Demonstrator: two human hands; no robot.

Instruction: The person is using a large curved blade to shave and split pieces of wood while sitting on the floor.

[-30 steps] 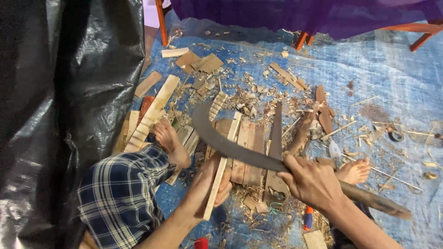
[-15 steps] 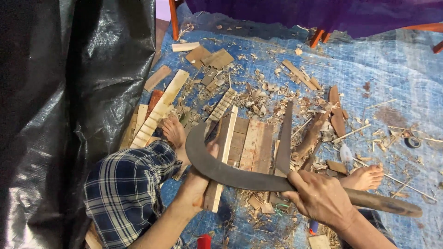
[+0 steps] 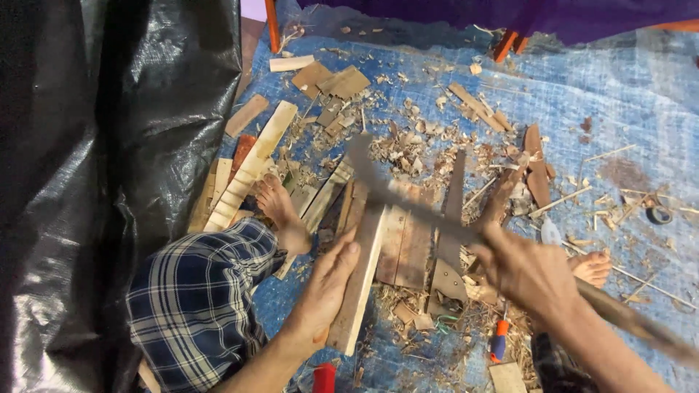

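Since half a second ago the curved blade (image 3: 397, 195), gripped by the closed right hand (image 3: 528, 273), has swung up blurred toward 11 o'clock, and could nick the flat-open left hand (image 3: 328, 287) pressing the wooden slat (image 3: 360, 280) at centre.

Blue tarp (image 3: 582, 87) covers the floor, littered with wood chips (image 3: 408, 145), planks (image 3: 251, 167) and offcuts (image 3: 342, 80); a tape roll (image 3: 660, 215) sits far right, a screwdriver (image 3: 498, 342) near the bottom.
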